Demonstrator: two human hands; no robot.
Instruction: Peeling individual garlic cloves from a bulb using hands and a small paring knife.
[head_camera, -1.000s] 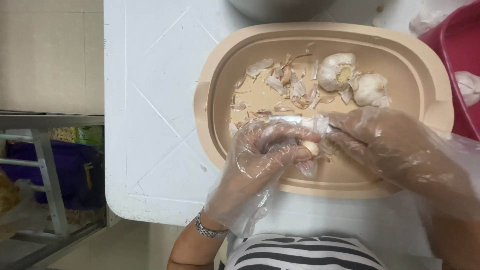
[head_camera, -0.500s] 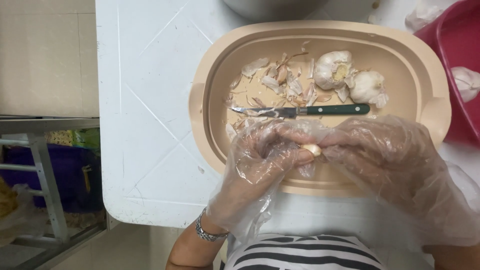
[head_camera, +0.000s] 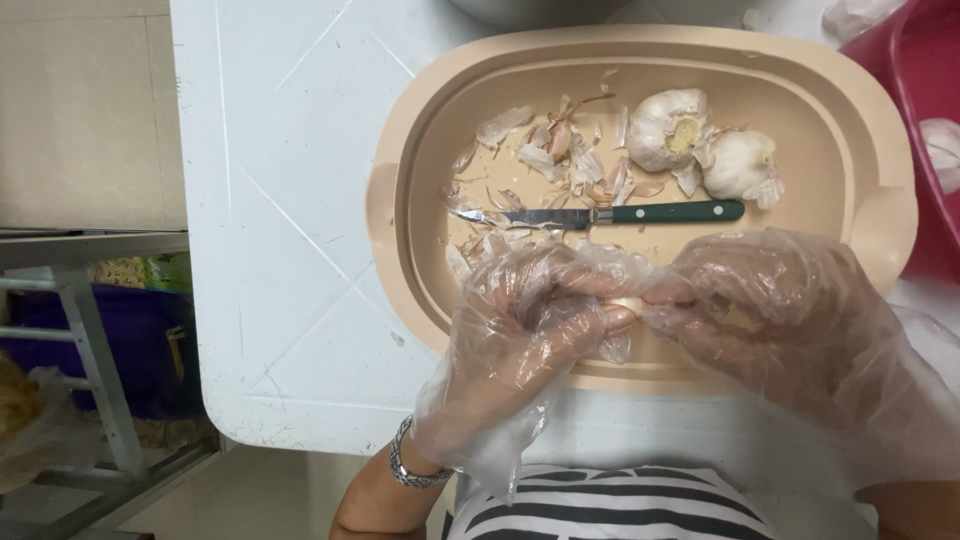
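Over a tan tray (head_camera: 400, 190), both gloved hands (head_camera: 650, 310) pinch one small, pale garlic clove (head_camera: 627, 304).

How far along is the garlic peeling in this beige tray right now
Done: loose papery skins lie scattered in the beige tray, and the green-handled knife is laid down among them. In hand: the gloved left hand and right hand pinch one clove between their fingertips. Left: two garlic heads sit in the tray, seemingly unpeeled.

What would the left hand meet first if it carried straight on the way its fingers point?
The left hand points up and right, so after the garlic clove pinched against the right hand, probably the green-handled knife; depth is unclear.
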